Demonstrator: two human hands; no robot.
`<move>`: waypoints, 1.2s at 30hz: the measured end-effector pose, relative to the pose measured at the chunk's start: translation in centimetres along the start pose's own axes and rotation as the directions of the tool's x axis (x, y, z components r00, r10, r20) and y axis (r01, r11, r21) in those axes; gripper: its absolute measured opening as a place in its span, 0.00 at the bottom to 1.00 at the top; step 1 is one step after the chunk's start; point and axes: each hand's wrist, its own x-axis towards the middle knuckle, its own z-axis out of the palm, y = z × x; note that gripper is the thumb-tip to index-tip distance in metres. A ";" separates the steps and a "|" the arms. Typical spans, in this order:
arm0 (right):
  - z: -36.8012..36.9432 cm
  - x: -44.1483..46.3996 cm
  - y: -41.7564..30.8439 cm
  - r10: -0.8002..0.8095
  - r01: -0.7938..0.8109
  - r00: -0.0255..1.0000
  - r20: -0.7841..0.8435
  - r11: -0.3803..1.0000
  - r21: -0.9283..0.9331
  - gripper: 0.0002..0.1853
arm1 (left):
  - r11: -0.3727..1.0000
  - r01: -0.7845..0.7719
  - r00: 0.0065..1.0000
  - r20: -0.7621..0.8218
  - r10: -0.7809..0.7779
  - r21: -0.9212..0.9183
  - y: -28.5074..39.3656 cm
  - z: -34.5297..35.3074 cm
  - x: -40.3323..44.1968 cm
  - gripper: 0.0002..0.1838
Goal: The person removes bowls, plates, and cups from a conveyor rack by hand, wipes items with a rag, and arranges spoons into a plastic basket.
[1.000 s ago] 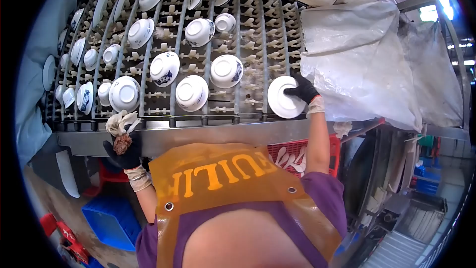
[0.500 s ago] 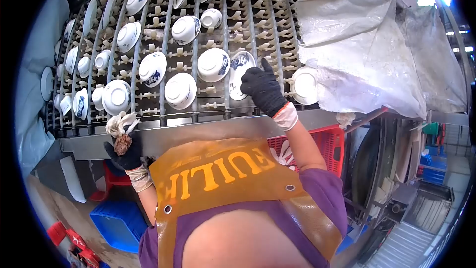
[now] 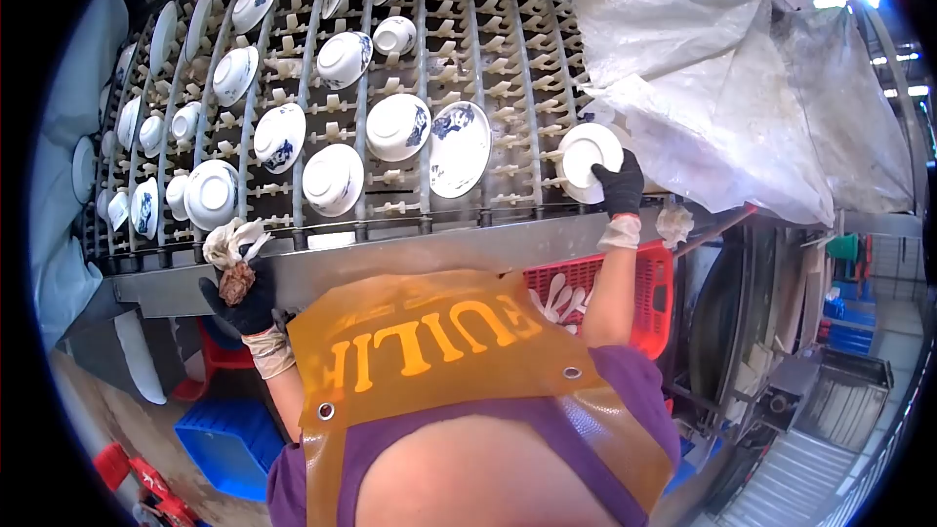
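My right hand [image 3: 622, 185], in a black glove, grips the lower right edge of a white plate [image 3: 589, 158] at the right end of the pegged rack [image 3: 475, 68], beside the plastic sheet. A patterned oval dish [image 3: 460, 149] leans on the pegs to its left, next to an upturned bowl [image 3: 397, 127]. Several more bowls and plates stand tilted across the rack. My left hand [image 3: 248, 304], also gloved in black, is closed around a crumpled whitish cloth [image 3: 236, 243] and a brown scrubber [image 3: 237, 283] at the rack's front edge.
A clear plastic sheet [image 3: 698, 88] hangs over the rack's right end. The metal ledge [image 3: 420, 259] runs along the front. Below it are a red basket [image 3: 652, 304] with white spoons and a blue crate [image 3: 229, 444]. Metal equipment stands at the lower right.
The rack's dishes have shifted left. My right hand set the patterned dish on the pegs, let it go, moved right and took hold of the white plate. My left hand has barely moved.
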 end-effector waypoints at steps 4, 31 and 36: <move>-2.5 -2.0 -11.5 -0.427 0.427 0.904 0.031 0.893 -0.144 0.12 | 0.997 -0.029 0.981 -0.187 0.043 0.078 0.6 -1.4 -1.4 0.39; 1.4 2.7 3.9 -0.095 0.062 0.992 -0.086 0.942 -0.330 0.26 | 0.998 0.005 0.997 -0.076 0.000 0.069 -6.4 4.6 2.6 0.37; 0.4 4.5 8.6 0.259 -0.260 0.966 -0.026 0.961 -0.091 0.38 | 0.999 0.043 0.998 -0.036 -0.042 0.026 -3.9 -2.8 -0.3 0.36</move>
